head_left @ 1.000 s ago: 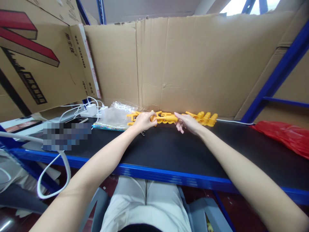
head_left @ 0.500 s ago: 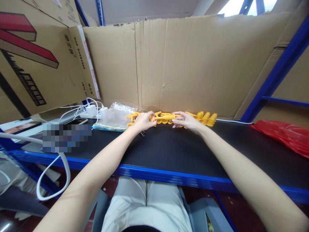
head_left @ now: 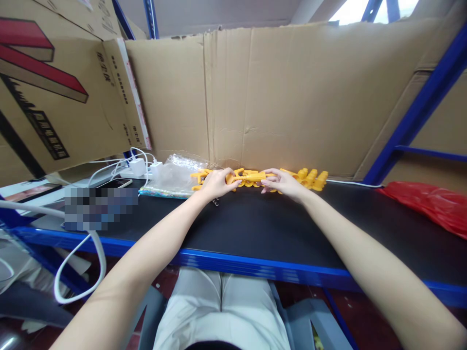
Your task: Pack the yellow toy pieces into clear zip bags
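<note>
A long, slim yellow plastic piece [head_left: 256, 176] spans the gap between my hands, just above the back of the dark tabletop. Its left end is pinched in the closed thumb and fingers of my left hand [head_left: 216, 183]. My right hand [head_left: 283, 183] is closed on its right end, with the lower fingers curled loosely. Behind and below lie more yellow plastic parts, partly covered by my hands; on the right they form a row of stacked cup-like parts [head_left: 313, 179]. Small metal hooks or rings [head_left: 216, 201] lie beside my left wrist, too small to name exactly.
Left of my hands lie a clear plastic bag [head_left: 175, 176], white chargers [head_left: 137, 166] with cables and a blurred-out object [head_left: 100, 208]. A red plastic bag [head_left: 426, 204] lies at the right. Cardboard [head_left: 292, 97] walls the back; a blue rail [head_left: 255, 266] edges the front.
Almost nothing differs. Both hands keep their hold on the yellow piece, with at most a tiny shift of the fingers.
</note>
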`<state>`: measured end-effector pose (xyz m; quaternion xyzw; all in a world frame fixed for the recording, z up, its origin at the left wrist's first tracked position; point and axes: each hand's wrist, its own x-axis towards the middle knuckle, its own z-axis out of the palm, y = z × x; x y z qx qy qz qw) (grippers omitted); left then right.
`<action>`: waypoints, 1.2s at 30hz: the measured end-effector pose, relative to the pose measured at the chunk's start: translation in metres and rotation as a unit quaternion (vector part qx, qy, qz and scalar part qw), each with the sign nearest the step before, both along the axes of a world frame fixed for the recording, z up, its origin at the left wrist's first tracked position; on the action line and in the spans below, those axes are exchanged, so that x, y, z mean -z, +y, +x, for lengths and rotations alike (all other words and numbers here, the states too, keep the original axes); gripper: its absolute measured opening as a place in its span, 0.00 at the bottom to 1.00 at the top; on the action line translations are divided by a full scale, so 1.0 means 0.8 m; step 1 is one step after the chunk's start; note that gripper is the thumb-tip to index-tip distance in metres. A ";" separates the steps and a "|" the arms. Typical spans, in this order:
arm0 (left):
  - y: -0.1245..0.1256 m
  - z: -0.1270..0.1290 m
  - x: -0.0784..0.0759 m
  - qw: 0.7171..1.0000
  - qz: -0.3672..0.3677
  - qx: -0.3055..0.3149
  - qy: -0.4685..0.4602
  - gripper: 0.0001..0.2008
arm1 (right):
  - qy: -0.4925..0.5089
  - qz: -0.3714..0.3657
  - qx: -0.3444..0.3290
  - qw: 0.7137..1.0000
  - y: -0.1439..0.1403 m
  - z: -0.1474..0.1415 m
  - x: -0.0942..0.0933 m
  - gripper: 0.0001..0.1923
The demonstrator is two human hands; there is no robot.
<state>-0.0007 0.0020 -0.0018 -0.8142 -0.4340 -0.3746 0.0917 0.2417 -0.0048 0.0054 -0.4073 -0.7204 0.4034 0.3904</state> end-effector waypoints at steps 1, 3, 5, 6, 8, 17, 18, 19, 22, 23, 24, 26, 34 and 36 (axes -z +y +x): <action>0.000 0.000 0.000 1.000 0.000 0.000 -0.001 0.18 | 0.001 0.001 0.000 1.000 0.000 0.000 0.000 0.22; -0.001 0.000 0.000 1.000 -0.001 0.002 -0.003 0.18 | 0.001 0.002 0.003 1.000 0.000 0.000 0.000 0.22; -0.001 0.000 -0.001 1.000 -0.002 0.003 -0.004 0.18 | -0.003 -0.002 0.007 1.000 0.000 -0.001 0.000 0.21; -0.002 0.000 -0.001 1.000 -0.002 0.004 -0.004 0.18 | -0.006 -0.005 0.009 1.000 -0.001 -0.001 0.000 0.20; -0.003 0.000 -0.001 1.000 -0.001 0.003 0.000 0.18 | -0.011 -0.011 0.013 1.000 -0.003 -0.003 -0.001 0.20; -0.002 0.001 0.000 1.000 0.004 0.001 0.009 0.18 | -0.014 -0.024 0.020 0.999 -0.007 -0.006 -0.004 0.20; -0.002 0.001 0.000 1.000 0.004 0.001 0.010 0.18 | -0.015 -0.024 0.021 0.999 -0.007 -0.005 -0.004 0.20; -0.002 0.001 0.000 1.000 0.003 0.002 0.010 0.18 | -0.016 -0.024 0.020 0.999 -0.007 -0.005 -0.004 0.20; -0.002 0.001 0.000 1.000 0.004 0.003 0.010 0.18 | -0.014 -0.026 0.018 0.999 -0.007 -0.006 -0.004 0.20; -0.002 0.001 0.000 1.000 0.003 0.003 0.009 0.18 | -0.012 -0.027 0.018 0.999 -0.007 -0.007 -0.004 0.20; -0.002 0.001 0.000 1.000 0.000 0.003 0.007 0.18 | -0.008 -0.028 0.019 0.999 -0.008 -0.007 -0.004 0.19; -0.003 0.000 -0.001 1.000 -0.005 0.003 0.003 0.17 | 0.011 -0.035 0.020 0.999 -0.008 -0.009 -0.004 0.18; -0.001 0.002 0.000 1.000 -0.007 0.006 0.018 0.18 | 0.154 -0.101 -0.019 0.983 -0.001 -0.008 0.001 0.14; 0.000 0.002 0.001 1.000 -0.007 0.002 0.020 0.18 | 0.157 -0.105 -0.020 0.982 -0.001 -0.008 0.002 0.13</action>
